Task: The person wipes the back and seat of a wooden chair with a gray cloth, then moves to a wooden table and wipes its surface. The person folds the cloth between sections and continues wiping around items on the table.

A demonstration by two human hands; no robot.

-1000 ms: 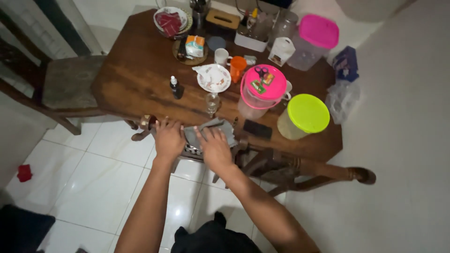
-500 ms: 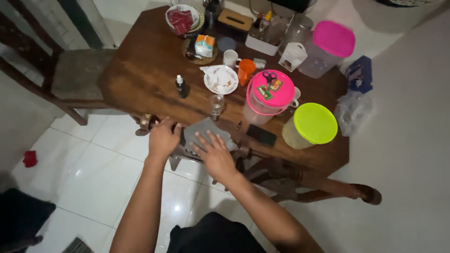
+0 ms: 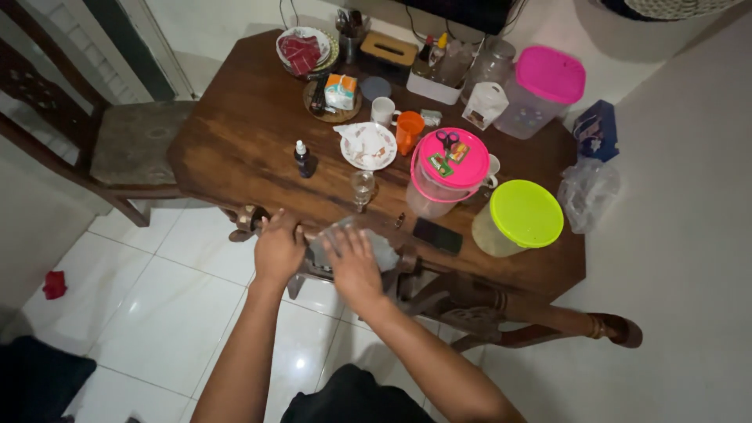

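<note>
Both arms are reaching straight out and down, forearms almost parallel. The left hand (image 3: 279, 247) is curling over the top rail of a wooden chair (image 3: 249, 218), fingers wrapped on the wood, thumb side toward the other hand. The right hand (image 3: 354, 266) is lying flat, fingers spread and open, palm pressing on a grey cloth (image 3: 376, 249) draped over the same rail; it is gripping nothing, just resting on the fabric. The cloth is showing just past the right fingertips and on their right, at the table (image 3: 235, 149) edge.

Straight beyond the right fingers, a small glass (image 3: 362, 186) is standing near that edge. A dark phone (image 3: 438, 235) is lying to the right of the hand, close to the rim. Further right, a tub with a green lid (image 3: 525, 213) is sitting. Left of the left hand, white floor tiles (image 3: 172, 298) are lying open, and the bare tabletop is spreading beyond the knuckles.
</note>
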